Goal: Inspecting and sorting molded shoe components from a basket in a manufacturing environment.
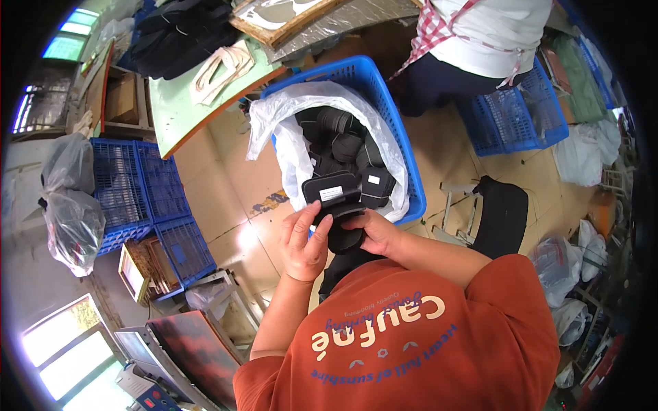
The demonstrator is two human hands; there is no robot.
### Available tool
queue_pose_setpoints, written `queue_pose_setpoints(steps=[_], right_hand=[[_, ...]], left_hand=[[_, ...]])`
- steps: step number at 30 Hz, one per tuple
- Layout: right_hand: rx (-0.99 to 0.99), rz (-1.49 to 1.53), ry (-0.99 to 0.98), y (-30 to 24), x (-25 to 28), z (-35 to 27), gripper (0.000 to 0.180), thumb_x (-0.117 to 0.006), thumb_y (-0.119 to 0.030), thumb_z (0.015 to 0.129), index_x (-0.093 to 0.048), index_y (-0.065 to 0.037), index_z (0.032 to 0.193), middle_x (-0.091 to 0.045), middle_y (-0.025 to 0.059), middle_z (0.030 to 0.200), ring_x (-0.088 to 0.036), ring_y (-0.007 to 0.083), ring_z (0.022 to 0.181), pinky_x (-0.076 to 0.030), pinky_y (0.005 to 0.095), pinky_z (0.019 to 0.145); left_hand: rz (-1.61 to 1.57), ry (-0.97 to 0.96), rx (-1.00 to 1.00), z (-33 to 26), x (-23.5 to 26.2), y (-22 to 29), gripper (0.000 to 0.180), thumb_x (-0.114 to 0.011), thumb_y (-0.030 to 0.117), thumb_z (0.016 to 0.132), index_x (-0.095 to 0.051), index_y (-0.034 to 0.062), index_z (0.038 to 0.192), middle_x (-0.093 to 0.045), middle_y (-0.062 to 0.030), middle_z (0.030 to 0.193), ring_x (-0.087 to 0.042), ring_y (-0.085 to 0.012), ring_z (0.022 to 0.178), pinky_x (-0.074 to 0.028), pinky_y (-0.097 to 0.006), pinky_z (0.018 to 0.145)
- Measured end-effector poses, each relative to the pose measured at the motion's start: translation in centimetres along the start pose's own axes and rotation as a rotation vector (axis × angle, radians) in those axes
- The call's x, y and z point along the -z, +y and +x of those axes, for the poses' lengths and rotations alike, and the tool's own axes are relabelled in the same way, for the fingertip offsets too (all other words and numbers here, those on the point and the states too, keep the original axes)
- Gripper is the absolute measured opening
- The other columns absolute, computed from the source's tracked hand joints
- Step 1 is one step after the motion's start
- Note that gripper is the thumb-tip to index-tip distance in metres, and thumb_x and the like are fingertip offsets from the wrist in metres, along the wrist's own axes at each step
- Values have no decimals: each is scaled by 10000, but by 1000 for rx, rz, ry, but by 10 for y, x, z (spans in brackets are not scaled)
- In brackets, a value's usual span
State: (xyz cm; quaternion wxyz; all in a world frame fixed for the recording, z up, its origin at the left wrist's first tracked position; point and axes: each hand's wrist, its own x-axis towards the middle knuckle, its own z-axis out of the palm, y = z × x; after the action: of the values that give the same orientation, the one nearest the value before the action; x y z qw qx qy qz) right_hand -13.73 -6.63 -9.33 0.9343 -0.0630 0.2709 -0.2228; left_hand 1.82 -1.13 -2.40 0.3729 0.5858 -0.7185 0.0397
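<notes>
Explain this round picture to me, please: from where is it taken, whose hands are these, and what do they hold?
A camera worn on a person's head looks down, so the picture bends at the rim. The left hand and right hand belong to that person, in an orange shirt. Together they hold a black padded piece with a white label. Behind it, a blue basket lined with a clear plastic bag holds many similar black pieces. Another person sits beyond.

Both hands, left hand [303, 240] and right hand [375, 231], grip black padded piece [337, 205] over bag-lined blue basket [384, 103].
</notes>
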Motion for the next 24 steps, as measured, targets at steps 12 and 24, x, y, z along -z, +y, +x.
queue_pose_setpoints(steps=[12, 24], right_hand=[[-29, 131, 87, 15, 3, 12, 470, -578, 27, 796, -507, -24, 1258, -603, 125, 1175, -610, 252, 1076, -514, 399, 926], [41, -685, 431, 8, 43, 7, 785, -721, -37, 640, -377, -13, 1344, -528, 167, 1211, -552, 317, 1133, -471, 406, 951]], left_hand=[[-157, -141, 22, -15, -7, -41, 323, -669, -36, 646, -682, 103, 938, -654, -78, 1009, -606, -256, 882, -464, -388, 798], [-683, -185, 896, -18, -68, -91, 112, -640, 67, 871, -677, 2, 953, -663, -52, 872, -583, -108, 759, -471, -244, 693]])
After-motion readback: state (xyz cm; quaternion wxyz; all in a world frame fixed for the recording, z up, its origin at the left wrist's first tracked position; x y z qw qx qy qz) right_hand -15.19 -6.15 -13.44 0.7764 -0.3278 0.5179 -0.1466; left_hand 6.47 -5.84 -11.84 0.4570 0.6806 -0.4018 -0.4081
